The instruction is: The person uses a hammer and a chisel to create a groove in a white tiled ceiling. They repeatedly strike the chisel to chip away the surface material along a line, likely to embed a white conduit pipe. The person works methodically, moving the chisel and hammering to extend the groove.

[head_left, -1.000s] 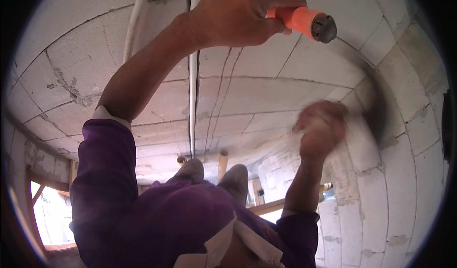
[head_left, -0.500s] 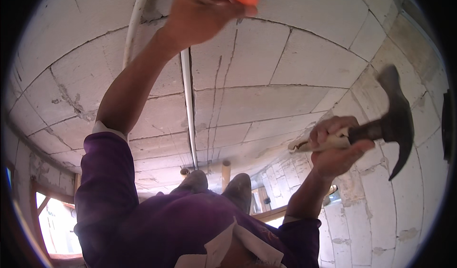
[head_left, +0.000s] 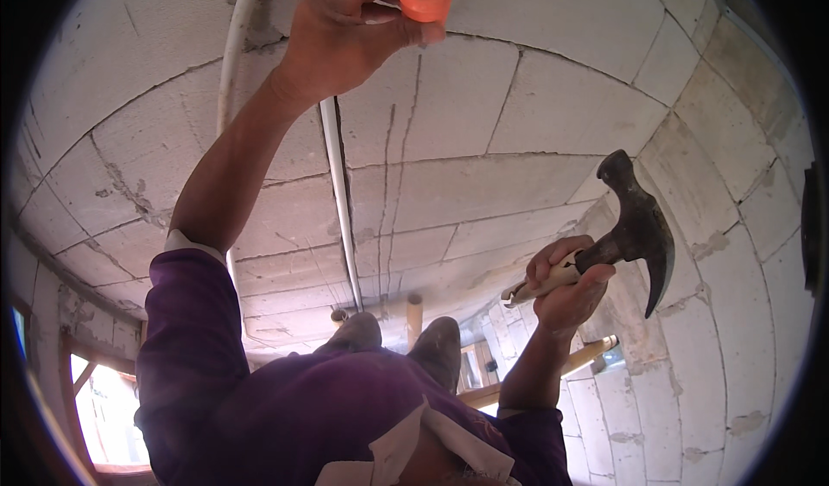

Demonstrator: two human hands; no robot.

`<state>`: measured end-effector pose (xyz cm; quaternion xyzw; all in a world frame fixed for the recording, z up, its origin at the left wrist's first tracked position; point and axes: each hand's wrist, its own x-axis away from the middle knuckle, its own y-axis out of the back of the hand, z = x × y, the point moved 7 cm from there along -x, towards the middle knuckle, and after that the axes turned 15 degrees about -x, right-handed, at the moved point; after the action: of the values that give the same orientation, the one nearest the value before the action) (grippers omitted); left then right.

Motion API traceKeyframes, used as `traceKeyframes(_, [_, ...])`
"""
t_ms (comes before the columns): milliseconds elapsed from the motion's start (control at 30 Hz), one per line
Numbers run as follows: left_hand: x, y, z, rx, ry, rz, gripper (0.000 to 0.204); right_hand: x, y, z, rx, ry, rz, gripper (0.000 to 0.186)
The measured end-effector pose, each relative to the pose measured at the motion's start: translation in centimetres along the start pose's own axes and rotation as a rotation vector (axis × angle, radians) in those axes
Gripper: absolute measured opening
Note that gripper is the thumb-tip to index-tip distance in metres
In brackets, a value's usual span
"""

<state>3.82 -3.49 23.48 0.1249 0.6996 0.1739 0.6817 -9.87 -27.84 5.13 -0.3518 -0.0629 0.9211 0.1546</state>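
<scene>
My left hand (head_left: 337, 41) is raised at the top of the head view, closed on an orange cylindrical piece (head_left: 423, 4) with a grey, rough-looking end. Behind it are pale block surfaces with a straight white pipe (head_left: 335, 175) lying along a groove. On the right, my right hand (head_left: 566, 296) grips a claw hammer (head_left: 639, 227) by its pale, worn handle near the head. The dark steel head stands clear of my left hand, claw pointing down in the picture.
A second, bent pale pipe (head_left: 233, 54) runs at upper left. Short beige pipe stubs (head_left: 414, 313) stick out near my boots (head_left: 436, 352). A wooden-framed opening (head_left: 73, 400) lets in light at lower left. Block surfaces (head_left: 725, 330) curve round the right side.
My left hand has moved leftward and up with the orange piece, turning its end upward. The hammer, blurred in motion a second ago, is now sharp and held lower in my right hand.
</scene>
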Motion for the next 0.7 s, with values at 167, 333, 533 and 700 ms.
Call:
traceKeyframes(167, [0.1,-0.4,-0.6,0.044,-0.016,-0.02,0.02,0.6,0.2,-1.1,-0.113,-0.066,-0.083,0.087])
traceKeyframes(333, [0.0,-0.5,-0.9,-0.111,0.014,0.016,0.024,0.2,0.1,0.2,0.039,0.001,-0.049,0.075])
traceKeyframes(533, [0.2,-0.9,-0.2,-0.067,0.006,-0.019,0.035,-0.3,0.7,0.4,0.193,0.152,-0.114,0.074])
traceKeyframes(700, [-0.3,-1.0,-0.3,-0.084,0.029,-0.008,0.04,-1.9,-2.1,3.0,0.1,0.226,0.052,0.075])
